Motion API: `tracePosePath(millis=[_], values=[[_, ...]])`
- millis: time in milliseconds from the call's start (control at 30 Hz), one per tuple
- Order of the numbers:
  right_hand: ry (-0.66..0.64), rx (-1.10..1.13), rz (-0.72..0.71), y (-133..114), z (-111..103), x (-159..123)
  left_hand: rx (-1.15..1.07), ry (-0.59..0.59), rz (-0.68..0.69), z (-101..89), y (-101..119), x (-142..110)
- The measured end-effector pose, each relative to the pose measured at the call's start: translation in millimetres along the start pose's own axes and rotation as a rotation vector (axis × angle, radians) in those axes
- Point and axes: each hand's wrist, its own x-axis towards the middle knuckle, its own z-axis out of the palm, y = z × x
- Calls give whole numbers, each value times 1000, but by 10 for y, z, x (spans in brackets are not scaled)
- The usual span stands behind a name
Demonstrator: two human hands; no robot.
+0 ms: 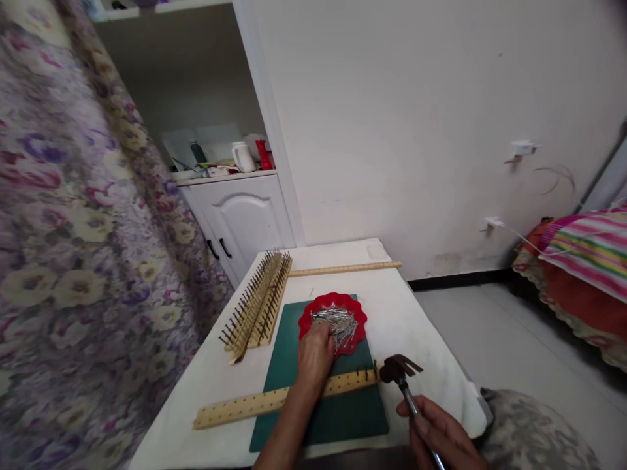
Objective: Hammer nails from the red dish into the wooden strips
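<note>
My left hand (315, 352) reaches over the near rim of a scalloped red dish (359, 307). Its curled fingers are down at the loose nails (345, 326) in the dish; the fingertips are hidden, so what they pinch cannot be made out. My right hand (438, 431) is wrapped round the metal handle of a claw hammer (402, 372), head up, beside the right end of a wooden strip (245, 408). That strip has rows of holes and a few nails standing upright at its right end. It lies across a green mat (343, 418), under my left forearm.
On the white-covered table (196, 385), wooden strips full of upright nails (259, 303) lie at the left. Another holed strip (343, 268) lies along the back, and a single nail lies behind the mat. A floral curtain (88, 228) hangs left; a cabinet (249, 212) stands behind.
</note>
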Motion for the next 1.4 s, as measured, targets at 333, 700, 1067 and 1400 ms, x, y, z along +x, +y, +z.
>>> tracePosePath(millis=[333,700,1067,1400], values=[[114,-65,-43,-138,142,-169,-466,49,47,-83,133,-777],[70,-66,-80,-107,146,-202,-326,31,145,72,222,-832],[115,-76,-60,-133,154,-197,-285,-27,160,-7,248,-768],[70,-73,-75,-148,147,-185,-480,48,133,161,344,-719]])
